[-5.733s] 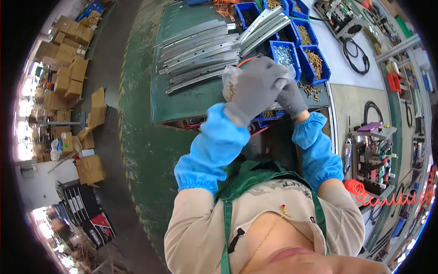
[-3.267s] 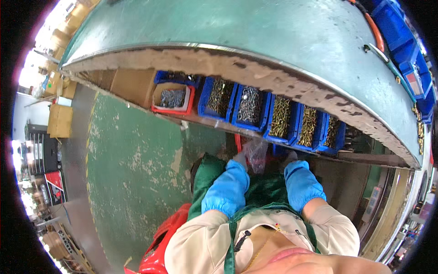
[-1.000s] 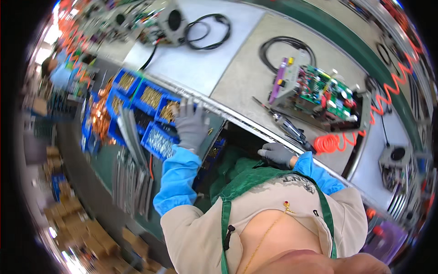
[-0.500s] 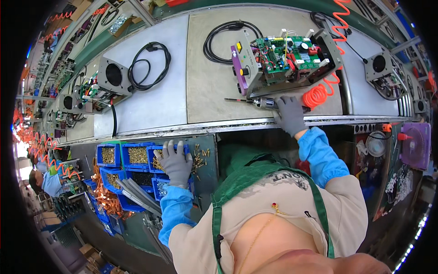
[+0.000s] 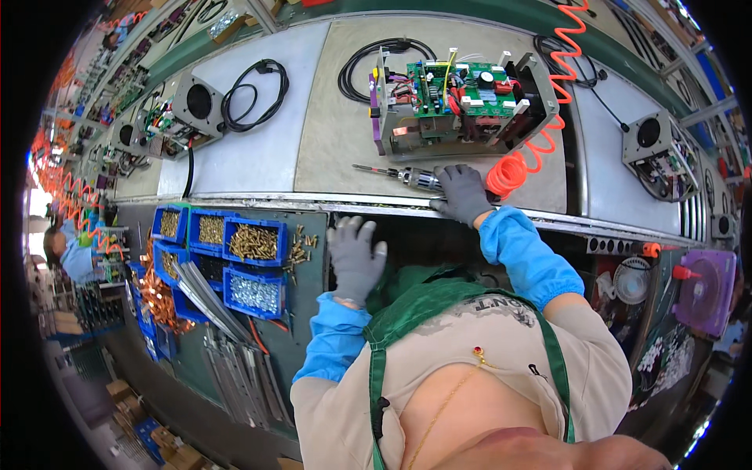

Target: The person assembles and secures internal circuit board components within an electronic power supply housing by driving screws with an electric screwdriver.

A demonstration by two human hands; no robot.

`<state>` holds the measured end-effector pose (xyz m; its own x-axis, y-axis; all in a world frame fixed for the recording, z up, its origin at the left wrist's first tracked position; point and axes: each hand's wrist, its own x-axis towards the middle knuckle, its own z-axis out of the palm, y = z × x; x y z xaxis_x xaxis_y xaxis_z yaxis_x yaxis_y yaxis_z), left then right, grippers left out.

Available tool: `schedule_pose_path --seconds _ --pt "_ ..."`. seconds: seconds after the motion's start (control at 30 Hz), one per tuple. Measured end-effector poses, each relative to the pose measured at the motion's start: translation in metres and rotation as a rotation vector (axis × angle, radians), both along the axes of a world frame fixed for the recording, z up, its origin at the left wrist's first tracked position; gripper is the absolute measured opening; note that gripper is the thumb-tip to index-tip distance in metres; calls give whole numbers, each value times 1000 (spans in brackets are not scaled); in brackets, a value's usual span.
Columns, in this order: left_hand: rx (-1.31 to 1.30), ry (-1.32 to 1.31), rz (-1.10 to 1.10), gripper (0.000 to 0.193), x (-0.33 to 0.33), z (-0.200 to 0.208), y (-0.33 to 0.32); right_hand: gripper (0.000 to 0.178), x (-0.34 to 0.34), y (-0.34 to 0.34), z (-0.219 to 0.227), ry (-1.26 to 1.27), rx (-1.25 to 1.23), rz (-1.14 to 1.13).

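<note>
My right hand [image 5: 464, 193], in a grey glove, is closed around the rear of a pneumatic screwdriver [image 5: 417, 178] lying on the bench, its bit pointing left. A coiled orange air hose [image 5: 507, 174] sits beside that hand. Behind the tool stands an opened device [image 5: 486, 98] with a green circuit board, loose wires and a purple front panel at its left. My left hand [image 5: 354, 260], also gloved, is held over the bench's near edge with fingers spread and nothing in them. Left of it are blue bins, one of brass-coloured screws [image 5: 254, 241], another of silver fasteners [image 5: 254, 292].
Loose screws [image 5: 301, 247] lie beside the bins. Grey metal strips [image 5: 207, 298] and copper-coloured parts [image 5: 157, 290] are at lower left. More devices [image 5: 196, 110] with black cables stand along the line. A purple fan [image 5: 705, 294] is at far right; a person [image 5: 74, 247] works at far left.
My left hand has left the screw bins and moved right, still empty. The device now sits straighter along the bench. My right hand stays on the screwdriver; the whole view has shifted.
</note>
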<state>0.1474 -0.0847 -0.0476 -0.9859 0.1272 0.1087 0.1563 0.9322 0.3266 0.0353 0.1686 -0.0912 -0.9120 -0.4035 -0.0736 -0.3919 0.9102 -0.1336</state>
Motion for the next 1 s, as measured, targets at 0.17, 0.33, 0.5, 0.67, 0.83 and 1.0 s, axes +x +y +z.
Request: schedule_pose_path --seconds 0.17,0.33,0.5,0.67,0.83,1.0 --pt "79 -53 -81 43 27 -19 60 59 -7 9 5 -82 -23 52" --pt "108 -173 -148 44 35 -18 61 56 -7 11 17 -311 -158 41" --pt "116 -72 -155 43 21 -14 59 64 18 48 37 -1174 -678 -237" --pt "604 -478 49 50 20 -5 68 84 80 77 50 -1496 -1190 -325" --pt "1524 -842 94 50 -3 4 79 94 94 60 45 -1594 -1221 -230" --pt "1200 -621 71 51 -12 1 24 82 92 53 50 -1599 -1416 -280"
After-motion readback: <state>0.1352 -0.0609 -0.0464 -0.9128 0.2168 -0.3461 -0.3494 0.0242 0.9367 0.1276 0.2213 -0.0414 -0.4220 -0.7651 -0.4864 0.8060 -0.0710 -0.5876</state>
